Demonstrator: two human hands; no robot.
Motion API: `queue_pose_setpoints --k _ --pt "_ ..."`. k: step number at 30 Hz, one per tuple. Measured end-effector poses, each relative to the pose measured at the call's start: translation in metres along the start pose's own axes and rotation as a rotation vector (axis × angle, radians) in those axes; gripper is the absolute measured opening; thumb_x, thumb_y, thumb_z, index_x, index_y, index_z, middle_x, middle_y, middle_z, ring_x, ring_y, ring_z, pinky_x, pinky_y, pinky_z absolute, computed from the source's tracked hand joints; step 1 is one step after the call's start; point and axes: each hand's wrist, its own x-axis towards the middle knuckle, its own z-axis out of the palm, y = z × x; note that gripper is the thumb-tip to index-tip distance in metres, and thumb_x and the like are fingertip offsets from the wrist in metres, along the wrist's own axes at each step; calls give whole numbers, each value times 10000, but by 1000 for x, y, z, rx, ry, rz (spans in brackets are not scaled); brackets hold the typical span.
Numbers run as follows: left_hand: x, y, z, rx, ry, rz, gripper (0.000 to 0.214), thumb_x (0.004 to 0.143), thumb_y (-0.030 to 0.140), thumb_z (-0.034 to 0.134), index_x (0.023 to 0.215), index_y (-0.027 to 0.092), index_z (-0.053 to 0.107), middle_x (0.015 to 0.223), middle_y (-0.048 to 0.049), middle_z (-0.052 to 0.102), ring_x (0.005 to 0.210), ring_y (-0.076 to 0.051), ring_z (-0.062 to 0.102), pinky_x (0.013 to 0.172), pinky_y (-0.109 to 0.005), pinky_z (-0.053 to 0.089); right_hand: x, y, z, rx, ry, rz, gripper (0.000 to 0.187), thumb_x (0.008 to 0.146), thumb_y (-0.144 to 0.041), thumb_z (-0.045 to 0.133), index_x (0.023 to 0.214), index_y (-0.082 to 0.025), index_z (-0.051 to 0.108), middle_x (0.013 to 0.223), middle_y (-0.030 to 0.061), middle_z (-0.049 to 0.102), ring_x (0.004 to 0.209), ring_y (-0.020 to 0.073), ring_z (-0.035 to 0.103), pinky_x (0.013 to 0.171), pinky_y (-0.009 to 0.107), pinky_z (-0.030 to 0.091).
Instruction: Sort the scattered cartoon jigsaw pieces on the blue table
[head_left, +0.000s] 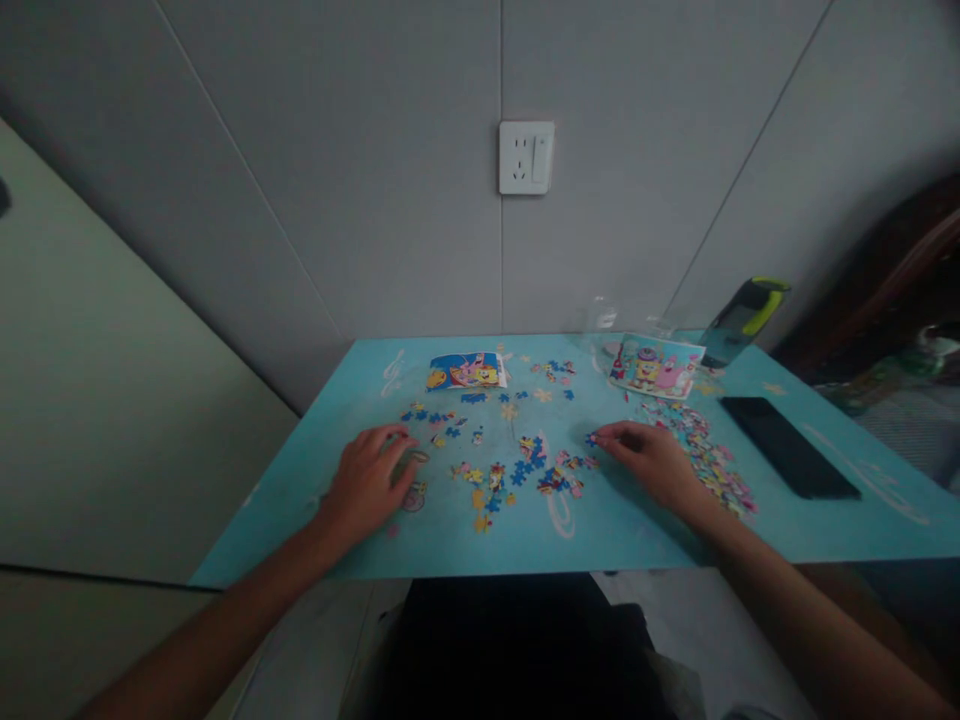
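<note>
Between the thumb and fingertips of my right hand [649, 458] is a small blue jigsaw puzzle piece [592, 439], just above the table. My left hand [371, 475] rests at the left with thumb and fingers curved apart, and I see nothing in it. Loose yellow and blue pieces [427, 413] lie just beyond its fingertips. In the middle, between my hands, are partly joined clusters: a yellow one [495, 478], a blue one [529, 458] and a mixed-colour one [561, 475]. A large pile of pieces [716, 465] spreads to the right, partly behind my right forearm.
Two cartoon picture cards, one flat [466, 371] and one propped up [658, 366], are at the back of the blue table [300, 520]. A dark flat phone-like slab [787, 447], a bottle with a lime-green handle [742, 322] and a clear container [601, 315] stand or lie rightward. Behind is a wall with a socket [526, 158].
</note>
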Motion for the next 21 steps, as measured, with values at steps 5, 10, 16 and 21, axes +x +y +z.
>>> queue_pose_setpoints --k 5,10,16,21 --pt "-7 22 8 -25 15 99 256 946 289 507 1151 226 647 1311 -103 562 1198 -296 526 1018 -505 432 49 13 0 -45 111 -43 302 866 -443 616 958 -194 759 871 54 764 729 205 670 680 307 492" --pt "-8 22 10 -49 15 86 225 945 282 512 1108 229 658 1281 -98 581 1231 -300 518 1019 -502 445 119 28 7 -148 182 14 280 840 -381 616 951 -177 772 881 80 771 770 225 692 696 309 500" --pt "-10 22 8 -71 4 92 220 955 255 496 1114 227 645 1269 -93 591 1224 -279 524 1038 -495 438 170 32 25 -190 140 43 238 805 -348 662 870 -155 785 757 66 757 674 199 681 616 271 481" --pt "-11 22 9 -76 3 112 242 944 241 513 1156 223 629 1259 -96 602 1190 -273 548 1014 -483 454 196 18 40 -189 80 39 243 829 -371 657 901 -170 772 737 48 749 528 145 643 514 239 469"
